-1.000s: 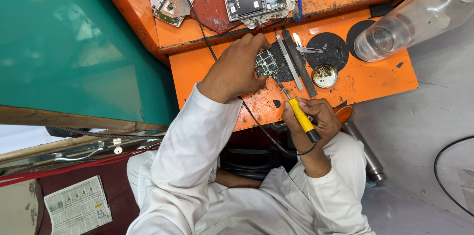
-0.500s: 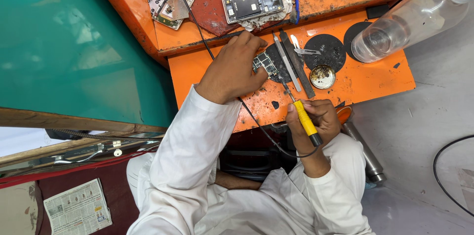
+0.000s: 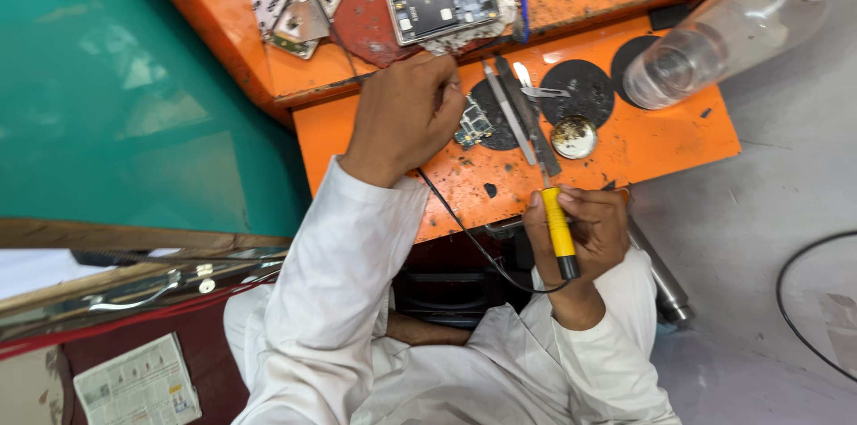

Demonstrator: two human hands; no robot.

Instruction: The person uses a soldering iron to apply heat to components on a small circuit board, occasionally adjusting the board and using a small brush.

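Right hand [image 3: 585,233] grips yellow soldering iron [image 3: 559,229], drawn back slightly from circuit board [image 3: 473,128]; left hand [image 3: 406,112] still pins board.

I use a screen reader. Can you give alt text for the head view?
The right hand holds a yellow soldering iron while the left hand pins a small circuit board on an orange bench.

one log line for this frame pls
left hand: pressing small circuit board on orange bench | right hand: gripping yellow-handled soldering iron | tip: near board
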